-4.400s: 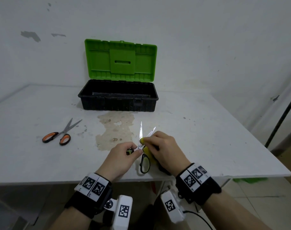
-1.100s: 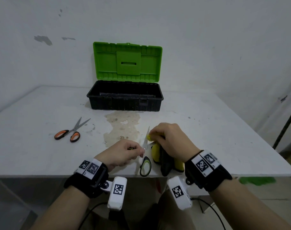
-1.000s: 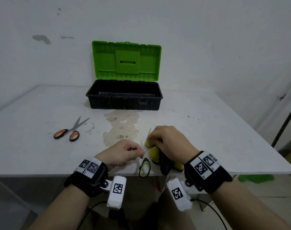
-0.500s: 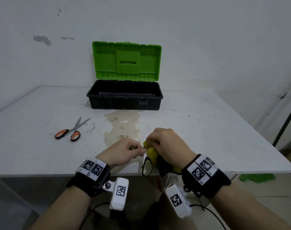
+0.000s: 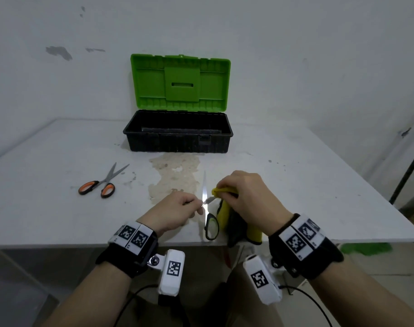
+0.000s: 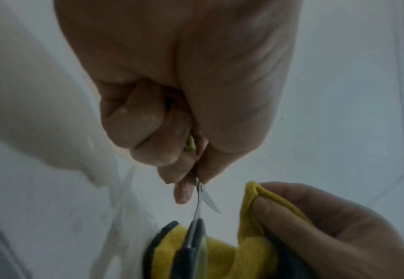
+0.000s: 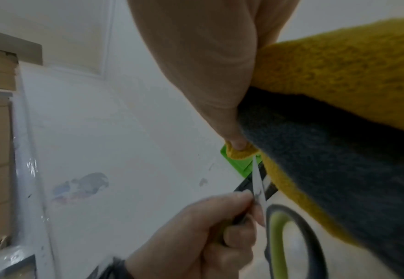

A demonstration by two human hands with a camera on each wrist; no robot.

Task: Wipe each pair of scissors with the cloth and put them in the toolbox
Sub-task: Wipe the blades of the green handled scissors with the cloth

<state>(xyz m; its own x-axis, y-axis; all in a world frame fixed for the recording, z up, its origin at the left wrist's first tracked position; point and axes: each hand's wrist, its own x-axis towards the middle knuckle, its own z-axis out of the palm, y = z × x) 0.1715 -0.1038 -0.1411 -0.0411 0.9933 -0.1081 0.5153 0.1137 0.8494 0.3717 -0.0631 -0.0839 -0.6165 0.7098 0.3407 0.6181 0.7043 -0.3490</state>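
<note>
Head view: the left hand [image 5: 175, 210] is seen closed in a fist over one handle of the green-and-black-handled steel scissors [image 5: 209, 218], with thumb and forefinger pinched close to the pivot. The scissors are held open above the near edge of the white bench [image 5: 307, 185]: one long blade is pointed away toward the toolbox, the second blade is angled to the right, and the free handle loop hangs toward the person. The right hand [image 5: 246, 199] is curled around the yellow-and-dark-grey striped cloth [image 5: 225, 214], a yellow fold of which is pinched between its fingertips at the tip of the angled blade; the rest of the cloth trails down to the bench edge.

Left wrist view: the fingers [image 6: 146, 132] are shown tightly curled, the blades emerging just below them, and the cloth [image 6: 255, 207] is held beside the shorter visible blade.

Right wrist view: the cloth's yellow edge [image 7: 239, 152] is shown pressed by a fingertip onto the blade tip.

The black plastic toolbox [image 5: 177, 140] with raised green lid stands at the back of the bench, and nothing can be made out inside it. A second pair of scissors, orange-handled [image 5: 102, 185], lies at the left, well apart.

Compared with half a second earlier, the long blade is now exposed, where it had been covered by the right hand and cloth.
</note>
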